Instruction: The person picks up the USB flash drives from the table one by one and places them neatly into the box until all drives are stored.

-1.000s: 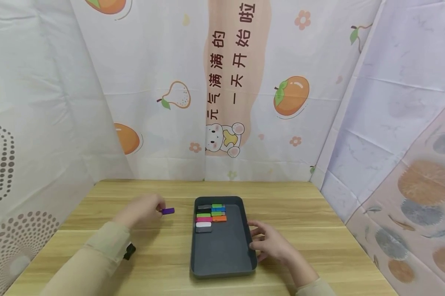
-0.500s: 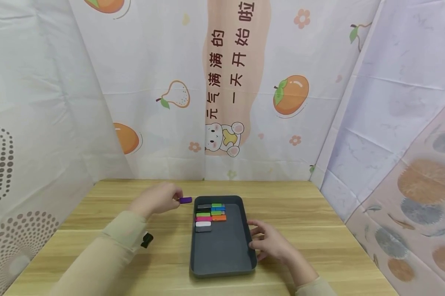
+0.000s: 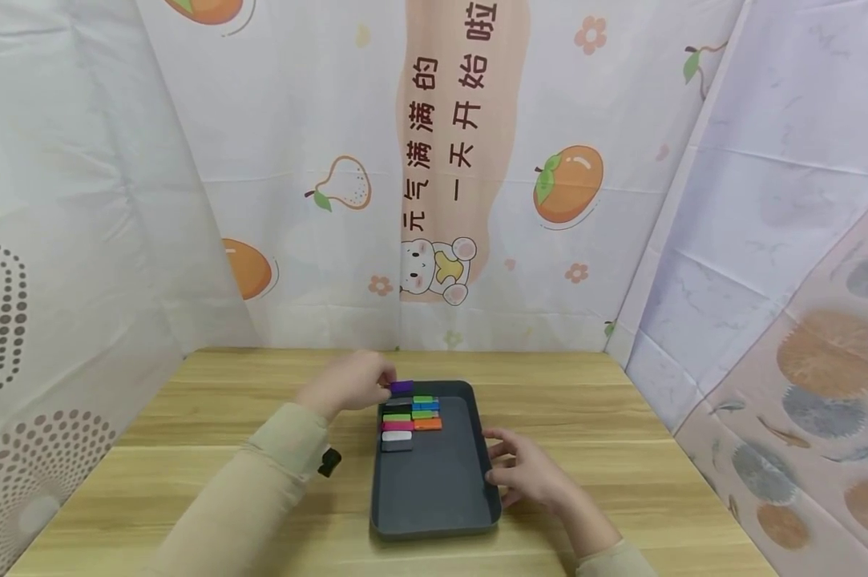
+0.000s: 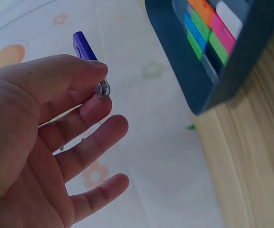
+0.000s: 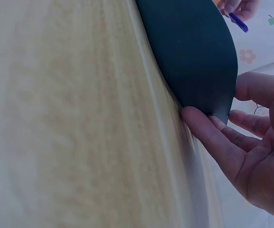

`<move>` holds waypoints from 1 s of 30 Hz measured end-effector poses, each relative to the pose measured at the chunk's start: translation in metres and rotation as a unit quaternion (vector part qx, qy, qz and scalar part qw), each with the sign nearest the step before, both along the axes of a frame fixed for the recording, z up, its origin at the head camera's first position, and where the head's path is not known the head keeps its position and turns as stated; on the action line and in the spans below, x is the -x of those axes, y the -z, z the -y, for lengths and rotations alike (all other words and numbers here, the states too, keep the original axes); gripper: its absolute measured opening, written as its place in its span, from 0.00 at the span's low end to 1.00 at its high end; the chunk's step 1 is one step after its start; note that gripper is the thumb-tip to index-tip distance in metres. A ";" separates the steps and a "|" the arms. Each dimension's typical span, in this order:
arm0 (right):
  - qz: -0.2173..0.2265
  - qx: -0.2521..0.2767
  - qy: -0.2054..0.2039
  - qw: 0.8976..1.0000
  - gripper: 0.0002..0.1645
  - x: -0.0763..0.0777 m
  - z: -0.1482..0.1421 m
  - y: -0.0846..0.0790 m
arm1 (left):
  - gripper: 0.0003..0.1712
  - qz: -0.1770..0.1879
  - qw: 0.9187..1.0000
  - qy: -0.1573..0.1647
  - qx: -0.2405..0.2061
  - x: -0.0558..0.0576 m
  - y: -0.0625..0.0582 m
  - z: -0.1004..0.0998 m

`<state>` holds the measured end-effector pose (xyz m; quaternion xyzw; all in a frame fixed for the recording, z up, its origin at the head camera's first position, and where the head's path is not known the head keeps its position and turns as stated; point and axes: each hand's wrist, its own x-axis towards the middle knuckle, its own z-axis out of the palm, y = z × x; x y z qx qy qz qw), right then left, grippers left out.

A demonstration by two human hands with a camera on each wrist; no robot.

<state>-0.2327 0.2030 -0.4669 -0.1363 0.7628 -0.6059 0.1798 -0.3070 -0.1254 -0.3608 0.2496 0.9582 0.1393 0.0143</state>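
Observation:
My left hand (image 3: 357, 381) pinches a small purple USB stick (image 3: 402, 387) between thumb and forefinger, over the tray's far left corner. The left wrist view shows the purple body (image 4: 83, 46) with a silvery metal end (image 4: 102, 88); the other fingers spread loosely. My right hand (image 3: 523, 469) rests its thumb and fingertips against the right wall of the dark grey tray (image 3: 441, 501). In the right wrist view, its fingers (image 5: 213, 140) lie low along the outer wall, with the thumb up at the rim.
Two columns of small coloured sticks lie in the tray's far left part, among them a pink one (image 3: 397, 427), an orange one (image 3: 428, 425) and a white one (image 3: 397, 437). The tray stands on a wooden table (image 3: 585, 393). Printed curtains (image 3: 296, 264) hang behind and beside it.
My left hand has carried the purple USB stick right and slightly away from me, from the table left of the tray to its far left corner. My right hand and the tray stay put.

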 end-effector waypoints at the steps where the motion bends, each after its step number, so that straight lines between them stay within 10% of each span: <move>1: 0.001 0.001 -0.001 1.000 0.46 0.000 0.000 0.000 | 0.06 0.005 1.000 0.001 -0.001 0.000 0.000 -0.004; 30: 0.004 0.001 -0.004 1.000 0.46 0.000 -0.001 0.000 | 0.05 0.025 0.998 -0.003 0.060 0.009 0.056 -0.065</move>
